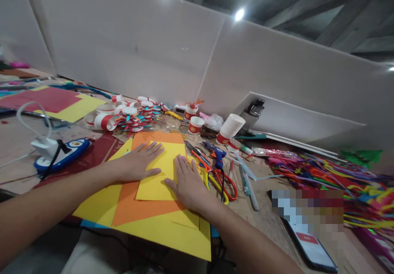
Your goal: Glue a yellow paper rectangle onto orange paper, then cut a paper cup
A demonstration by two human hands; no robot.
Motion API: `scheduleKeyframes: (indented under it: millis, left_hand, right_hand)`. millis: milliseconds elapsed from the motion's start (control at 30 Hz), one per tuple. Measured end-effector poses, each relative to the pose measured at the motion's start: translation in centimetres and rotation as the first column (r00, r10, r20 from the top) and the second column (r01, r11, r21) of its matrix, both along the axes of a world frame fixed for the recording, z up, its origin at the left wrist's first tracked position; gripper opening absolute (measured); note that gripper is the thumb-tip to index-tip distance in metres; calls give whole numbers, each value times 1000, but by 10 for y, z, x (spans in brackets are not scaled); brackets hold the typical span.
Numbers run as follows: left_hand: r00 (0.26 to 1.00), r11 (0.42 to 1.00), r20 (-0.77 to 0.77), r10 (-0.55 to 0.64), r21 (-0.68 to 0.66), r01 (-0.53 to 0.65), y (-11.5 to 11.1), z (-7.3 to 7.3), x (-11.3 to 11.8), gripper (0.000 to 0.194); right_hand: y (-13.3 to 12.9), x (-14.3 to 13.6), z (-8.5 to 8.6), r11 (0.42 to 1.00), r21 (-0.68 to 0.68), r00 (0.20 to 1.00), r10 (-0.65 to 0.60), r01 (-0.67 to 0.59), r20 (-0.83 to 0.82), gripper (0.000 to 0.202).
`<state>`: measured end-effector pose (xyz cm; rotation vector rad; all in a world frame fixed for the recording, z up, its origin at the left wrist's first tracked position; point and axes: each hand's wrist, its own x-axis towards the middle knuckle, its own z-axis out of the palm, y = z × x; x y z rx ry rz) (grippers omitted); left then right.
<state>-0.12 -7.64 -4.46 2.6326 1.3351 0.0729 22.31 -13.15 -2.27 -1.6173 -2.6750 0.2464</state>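
Observation:
A small yellow sheet of paper [156, 190] lies under both of my hands, on top of an orange sheet [131, 203]. Beneath these is a larger yellow sheet [172, 237] that reaches past the table's front edge. My left hand [140, 162] rests flat on the left part of the small sheet, fingers spread. On its right edge lies my right hand [187, 179], palm down with the thumb apart. Just right of that hand are scissors with red handles [230, 186], yellow-handled scissors [212, 180] and a blue glue gun [219, 157].
A stack of paper cups [230, 127] and a single cup [195, 125] stand behind. Cut cup rings [106, 120] pile up at the back left. A blue-and-white power strip [63, 155] sits left; a phone [310, 241] and colourful pipe cleaners [326, 175] are right.

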Motion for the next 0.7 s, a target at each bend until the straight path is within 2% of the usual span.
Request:
scheduleKeyframes:
  millis: [100,233,267,367,433,567,700]
  left_hand:
    - [999,1000,-47,12,-5,-12,4,1,-7,70]
    - [995,983,-15,102,156,-98,7,6,-3,61]
    - [995,981,13,94,168,-95,6,7,1,61]
    - [993,993,61,-96,68,92,-1,5,13,69]
    - [987,989,70,-144,36,142,-6,0,17,72]
    - [986,988,71,-148,43,145,-9,-7,14,76]
    - [992,993,60,-110,44,107,-8,-5,11,82]
  right_hand:
    - [0,-1,-1,1000,2,1000,-11,11,-12,79]
    - [2,-1,-4,1000,23,1000,-10,11,-11,80]
    - [3,-1,-6,1000,28,1000,-11,11,-9,81]
    - [4,0,-8,999,43,1000,-18,18,-5,83]
    - [3,0,-8,999,50,1000,-18,18,-7,86]
    - [2,0,-4,998,52,1000,-16,17,-6,88]
    - [1,-1,-3,999,42,1000,-19,19,1,88]
